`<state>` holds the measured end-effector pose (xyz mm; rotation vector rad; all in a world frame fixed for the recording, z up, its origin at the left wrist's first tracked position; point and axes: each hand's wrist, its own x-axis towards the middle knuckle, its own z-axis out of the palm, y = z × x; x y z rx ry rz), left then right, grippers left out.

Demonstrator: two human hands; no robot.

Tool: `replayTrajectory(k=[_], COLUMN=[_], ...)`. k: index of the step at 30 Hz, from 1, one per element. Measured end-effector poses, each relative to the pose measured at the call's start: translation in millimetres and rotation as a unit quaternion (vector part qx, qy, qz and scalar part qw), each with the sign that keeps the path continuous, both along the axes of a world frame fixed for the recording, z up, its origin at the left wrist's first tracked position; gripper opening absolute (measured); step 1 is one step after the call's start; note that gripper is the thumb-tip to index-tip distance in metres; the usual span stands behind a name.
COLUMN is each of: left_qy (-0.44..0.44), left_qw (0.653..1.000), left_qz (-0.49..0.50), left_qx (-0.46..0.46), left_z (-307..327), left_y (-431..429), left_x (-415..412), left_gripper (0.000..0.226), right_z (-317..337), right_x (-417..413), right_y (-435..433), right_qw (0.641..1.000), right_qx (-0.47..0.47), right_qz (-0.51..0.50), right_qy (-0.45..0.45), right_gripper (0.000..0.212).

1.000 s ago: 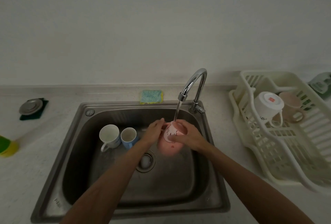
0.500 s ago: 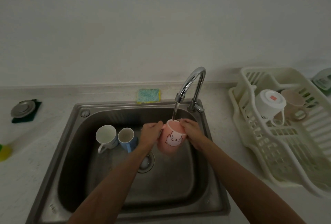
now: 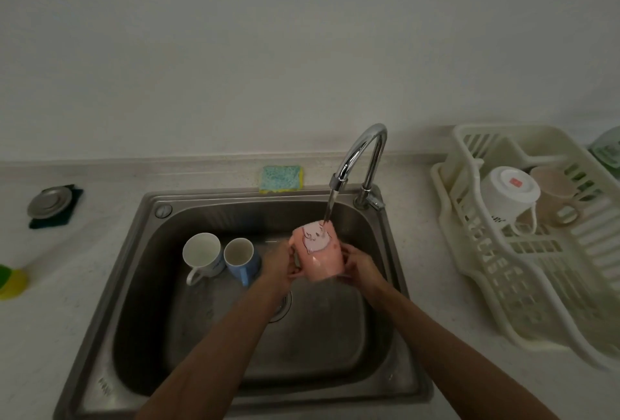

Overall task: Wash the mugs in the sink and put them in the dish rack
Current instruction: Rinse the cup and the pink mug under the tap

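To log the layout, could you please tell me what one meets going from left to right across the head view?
metal lid → white mug → blue mug → pink mug → upturned white mug → beige mug

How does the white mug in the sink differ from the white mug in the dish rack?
The sink mug stands upright, mouth showing; the rack mug is tipped over, base showing, with a red sticker on it. The sink mug is next to a blue mug; the rack mug is next to a beige mug. Both are white with a looped handle.
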<state>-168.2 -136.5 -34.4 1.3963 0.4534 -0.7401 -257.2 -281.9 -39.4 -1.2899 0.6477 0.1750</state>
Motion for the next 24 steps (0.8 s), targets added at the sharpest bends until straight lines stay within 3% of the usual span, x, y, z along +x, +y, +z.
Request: replayTrajectory(k=[2,7,12,15,17,20,24], left_qy=[0.067,0.134,0.152,-0.012,-0.139,-0.275,-0.257], left_qw=[0.994,0.983,0.977,0.988,0.957,0.907,0.908], left_qz=[0.023,0.026,-0.009,-0.151,-0.221,-0.268,-0.297], left_qx=[-0.083,-0.119,-0.148,0.014,0.128,0.174,0.148], left_z=[3,-8,3,9,3,-10,-4], left_y=[2,9,13,12,14,21,29], left_x=[-2,8,1,-6,-10,-10,-14], left_gripper=[0.034,0.032,0.031,0.007,0.009,0.017,0.028], right_z=[-2,1,6,17,26,37,42], right_x=[-4,2,12,26,34,43,48], right_y=[2,-3,-3,-7,-8,-7,-6], right_qw=[0.998,0.947,0.856,0.814,0.811,0.812,0.828], right_qx=[-0.051,-0.298,-0.491,-0.545,-0.540,-0.524,-0.472], right_qz=[0.019,0.104,0.161,0.201,0.213,0.233,0.268], right_qy=[-0.033,-0.059,-0.033,0.029,0.071,0.108,0.145], right_gripper=[0.044,0.062,0.037,0.027,0.027,0.022,0.018])
